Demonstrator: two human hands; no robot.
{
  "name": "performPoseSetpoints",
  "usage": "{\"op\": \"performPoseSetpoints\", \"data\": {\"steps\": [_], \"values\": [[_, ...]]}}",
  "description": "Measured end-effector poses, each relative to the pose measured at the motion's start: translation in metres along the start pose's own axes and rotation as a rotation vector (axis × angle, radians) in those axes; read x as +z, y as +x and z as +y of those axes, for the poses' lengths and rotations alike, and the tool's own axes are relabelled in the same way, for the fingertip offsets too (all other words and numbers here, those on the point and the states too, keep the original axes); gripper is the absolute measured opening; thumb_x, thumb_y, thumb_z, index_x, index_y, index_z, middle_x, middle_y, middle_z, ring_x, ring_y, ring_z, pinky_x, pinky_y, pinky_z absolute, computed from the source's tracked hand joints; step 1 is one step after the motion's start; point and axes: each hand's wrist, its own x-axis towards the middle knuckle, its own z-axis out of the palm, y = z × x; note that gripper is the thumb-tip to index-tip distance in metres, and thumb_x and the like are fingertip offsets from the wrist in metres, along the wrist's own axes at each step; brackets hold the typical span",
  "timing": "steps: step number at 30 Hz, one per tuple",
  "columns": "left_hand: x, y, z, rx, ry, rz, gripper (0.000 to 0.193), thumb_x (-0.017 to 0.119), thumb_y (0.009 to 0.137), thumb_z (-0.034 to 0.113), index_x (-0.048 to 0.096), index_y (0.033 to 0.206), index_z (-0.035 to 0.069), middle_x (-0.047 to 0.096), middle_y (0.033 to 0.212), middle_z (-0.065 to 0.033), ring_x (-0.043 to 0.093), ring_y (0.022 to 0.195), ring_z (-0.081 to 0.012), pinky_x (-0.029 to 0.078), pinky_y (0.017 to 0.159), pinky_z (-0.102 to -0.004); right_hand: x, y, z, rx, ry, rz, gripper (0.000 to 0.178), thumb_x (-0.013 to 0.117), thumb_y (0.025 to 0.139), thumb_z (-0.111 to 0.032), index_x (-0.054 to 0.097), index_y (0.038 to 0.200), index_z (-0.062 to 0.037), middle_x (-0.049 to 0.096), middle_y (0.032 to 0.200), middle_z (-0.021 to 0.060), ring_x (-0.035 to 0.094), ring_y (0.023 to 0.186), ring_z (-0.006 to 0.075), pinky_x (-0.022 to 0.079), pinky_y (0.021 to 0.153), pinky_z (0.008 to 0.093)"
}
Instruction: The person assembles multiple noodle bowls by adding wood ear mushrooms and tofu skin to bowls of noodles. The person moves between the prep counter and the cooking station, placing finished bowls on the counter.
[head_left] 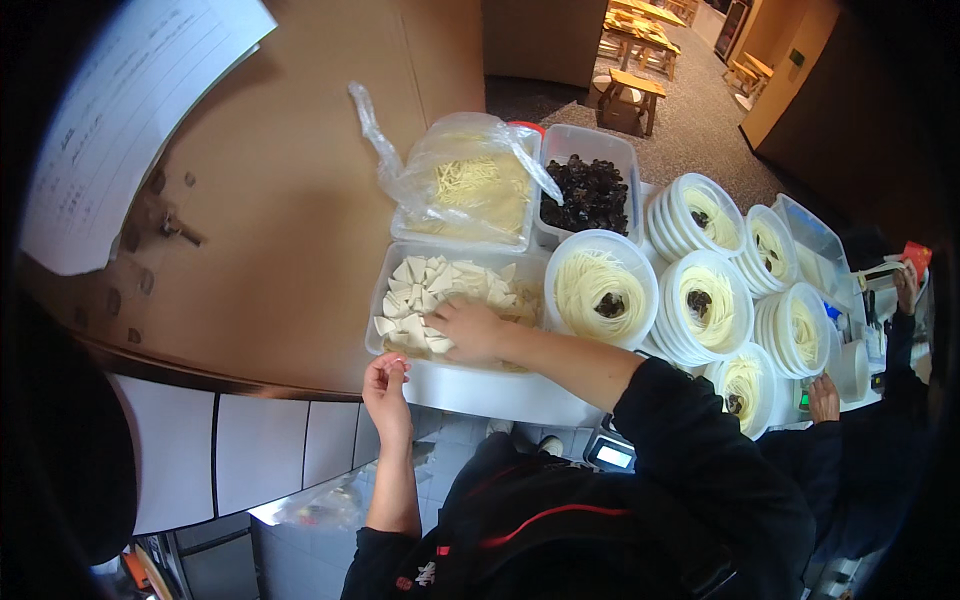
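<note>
My right hand (468,327) reaches into a clear plastic tub (375,310) of white triangular pieces (410,283) that look like tofu. Its fingers curl down onto the pieces, and the fingertips are partly hidden. Just outside the tub's near left corner is my left hand (387,388), raised, thumb and fingers pressed together; whatever it may hold is too small to tell. Pale yellowish food (524,303) fills the tub's right end. To the right of this tub stands a round plastic bowl (600,245) of thin noodles (580,283) topped with black fungus (610,304).
Behind are a tub of yellow shreds (468,180) under a plastic bag (440,135) and a tub of black fungus (588,195). Stacked noodle bowls (700,305) stand right. A co-worker's hand (824,398) touches them. A scale (612,455) sits below the table edge.
</note>
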Motion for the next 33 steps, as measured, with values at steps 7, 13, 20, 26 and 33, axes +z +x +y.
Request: {"op": "performPoseSetpoints", "data": {"steps": [7,13,20,26,33], "values": [[-0.017,-0.004,-0.001,-0.001,-0.019,0.043,0.008,0.051,0.085,0.006,0.054,0.090,0.003,0.058,0.082,-0.0035,0.053,0.071,-0.0085,0.040,0.064,-0.0205,0.002,0.024,-0.018,-0.173,-0.262,0.262,0.061,0.058,0.069,-0.023,0.037,0.126,-0.0179,0.038,0.125,0.0127,0.038,0.114,0.0287,0.034,0.090,0.0386],[-0.013,0.002,0.000,0.021,-0.026,0.020,0.008,0.052,0.085,0.007,0.055,0.090,0.003,0.059,0.081,-0.0029,0.053,0.071,-0.0082,0.041,0.064,-0.0205,0.019,0.037,-0.014,-0.256,-0.208,0.037,0.034,0.051,0.074,-0.019,0.056,0.107,-0.0156,0.046,0.118,0.0106,0.044,0.108,0.0291,0.038,0.088,0.0374],[0.005,0.012,0.005,-0.125,-0.156,-0.166,0.016,0.050,0.086,0.013,0.051,0.099,0.003,0.056,0.092,-0.0072,0.054,0.083,-0.0131,0.044,0.071,-0.0246,-0.012,0.023,0.029,0.134,0.590,0.183,0.035,0.065,0.066,-0.019,0.058,0.098,-0.0045,0.052,0.103,0.0169,0.049,0.098,0.0306,0.039,0.085,0.0357],[0.064,0.033,0.009,-0.748,-0.887,-0.377,0.044,0.043,0.087,0.040,0.042,0.115,0.006,0.045,0.116,-0.0133,0.043,0.110,-0.0285,0.035,0.093,-0.0445,-0.046,-0.014,0.009,0.028,0.461,0.475,0.042,0.068,0.063,-0.016,0.054,0.101,-0.0049,0.047,0.112,0.0166,0.045,0.106,0.0310,0.038,0.089,0.0345],[0.100,0.041,-0.007,-0.747,-1.088,-0.463,0.042,0.036,0.089,0.039,0.045,0.115,0.008,0.048,0.115,-0.0115,0.044,0.109,-0.0305,0.036,0.092,-0.0448,-0.071,-0.060,0.011,0.091,0.620,0.426,0.040,0.061,0.067,-0.001,0.053,0.106,-0.0046,0.048,0.111,0.0136,0.050,0.100,0.0272,0.043,0.082,0.0319]]}}
